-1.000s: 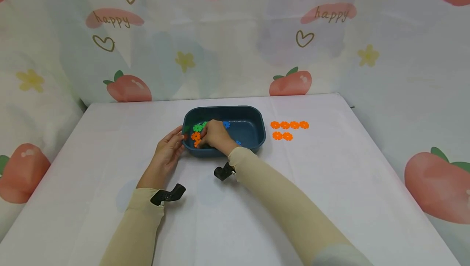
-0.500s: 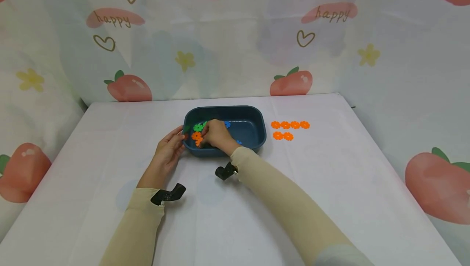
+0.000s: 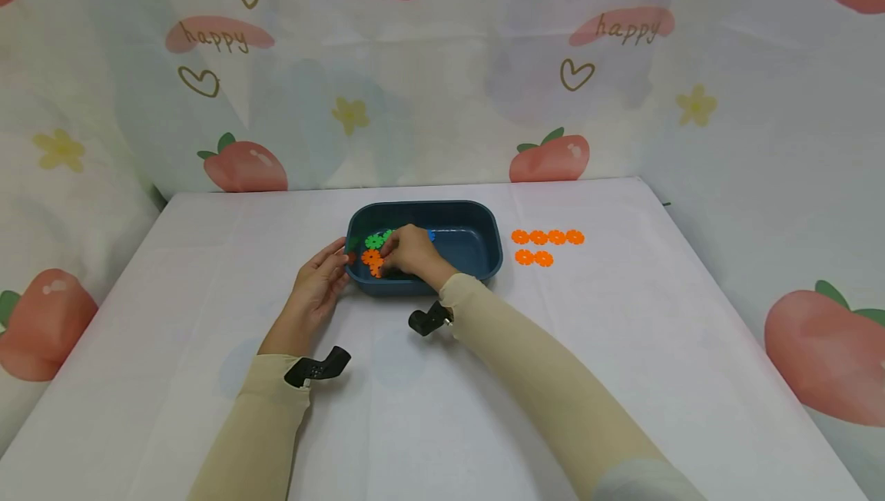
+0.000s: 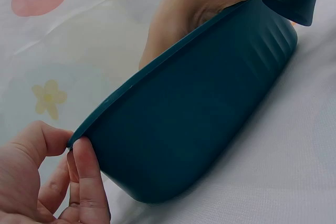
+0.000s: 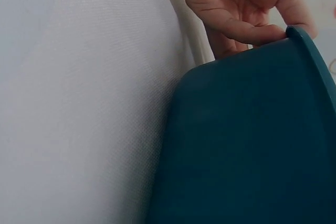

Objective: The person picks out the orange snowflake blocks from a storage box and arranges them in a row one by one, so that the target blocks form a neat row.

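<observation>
My left hand (image 3: 318,286) pinches the left end of a dark blue plastic tub (image 3: 477,247); in the left wrist view its thumb and fingers (image 4: 89,182) clasp the rim. Inside the tub, my right hand (image 3: 415,251) reaches down with bent fingers beside orange flower-shaped pieces (image 3: 371,257). I cannot tell whether it grips one, since its fingertips are hidden. Green flower-shaped pieces (image 3: 374,241) lie behind the orange ones, and a blue piece (image 3: 432,235) shows past the right hand. The tub wall (image 5: 252,145) fills much of the right wrist view.
Right of the tub, several orange flower-shaped pieces (image 3: 548,237) lie in a row on the white tablecloth (image 3: 387,424). Two more orange pieces (image 3: 534,258) lie side by side in front of that row. A fruit-patterned cloth backdrop (image 3: 429,101) rises behind the table.
My right hand shifts slightly to the right inside the tub, now covering more of the blue pieces. My left hand keeps its hold on the rim.
</observation>
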A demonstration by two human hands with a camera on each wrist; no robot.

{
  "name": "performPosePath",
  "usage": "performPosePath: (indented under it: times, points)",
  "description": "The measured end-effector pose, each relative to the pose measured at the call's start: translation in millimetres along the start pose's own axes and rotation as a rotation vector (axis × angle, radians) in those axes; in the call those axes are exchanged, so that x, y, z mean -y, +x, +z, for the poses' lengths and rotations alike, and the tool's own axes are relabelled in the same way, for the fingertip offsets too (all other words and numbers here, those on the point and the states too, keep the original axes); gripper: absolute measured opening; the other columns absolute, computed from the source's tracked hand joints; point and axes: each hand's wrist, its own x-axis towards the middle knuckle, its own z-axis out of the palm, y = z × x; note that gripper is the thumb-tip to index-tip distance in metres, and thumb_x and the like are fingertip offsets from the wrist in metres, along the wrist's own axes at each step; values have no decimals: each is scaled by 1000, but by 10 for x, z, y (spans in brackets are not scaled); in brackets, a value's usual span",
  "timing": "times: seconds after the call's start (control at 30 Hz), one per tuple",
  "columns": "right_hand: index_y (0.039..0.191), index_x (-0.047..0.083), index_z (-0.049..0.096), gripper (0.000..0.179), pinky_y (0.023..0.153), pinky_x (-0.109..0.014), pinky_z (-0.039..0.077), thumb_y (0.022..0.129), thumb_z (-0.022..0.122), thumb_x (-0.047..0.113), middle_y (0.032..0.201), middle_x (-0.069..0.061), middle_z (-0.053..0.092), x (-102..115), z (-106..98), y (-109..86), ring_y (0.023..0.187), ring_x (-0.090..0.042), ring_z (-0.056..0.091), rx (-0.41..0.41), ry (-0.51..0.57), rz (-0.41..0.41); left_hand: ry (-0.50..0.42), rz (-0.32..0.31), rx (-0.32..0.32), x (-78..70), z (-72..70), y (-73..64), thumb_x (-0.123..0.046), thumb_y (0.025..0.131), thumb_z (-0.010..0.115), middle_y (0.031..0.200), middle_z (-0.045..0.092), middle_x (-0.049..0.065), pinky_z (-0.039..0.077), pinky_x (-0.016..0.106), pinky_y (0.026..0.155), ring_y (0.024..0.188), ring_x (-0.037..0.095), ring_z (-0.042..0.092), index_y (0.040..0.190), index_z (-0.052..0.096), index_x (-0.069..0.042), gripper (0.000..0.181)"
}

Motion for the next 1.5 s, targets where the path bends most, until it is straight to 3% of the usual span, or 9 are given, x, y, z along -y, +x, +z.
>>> performPosePath:
  times: [0.33,0.6,1.13,1.5]
  points:
    - [92,6,76,15,66,-23,49,79,82,10,99,-8,73,-8,-50,-18,81,-17,59,35,-11,-21,-1,3,-11,1,6,-2,-9,99,56,146,48,5,51,13,71,92,9,57,144,50,-15,46]
    - [97,4,76,17,63,-23,54,81,78,5,90,-10,74,-69,-112,-24,67,-14,64,80,102,-4,-4,13,1,5,-2,12,-9,99,56,144,48,6,52,12,70,90,8,58,145,49,-14,47]
    - [102,2,75,17,72,-27,58,85,75,4,97,-12,74,-247,-275,19,76,-16,68,139,153,23,-2,17,-1,3,-4,17,-10,99,55,141,49,4,50,13,69,93,9,56,145,49,-15,47]
    - [106,1,74,19,76,-29,59,86,73,3,109,-15,71,-338,-393,-36,85,-21,68,108,203,40,-12,8,-6,6,-1,15,-9,99,56,142,49,5,51,13,71,98,11,58,144,51,-16,46]
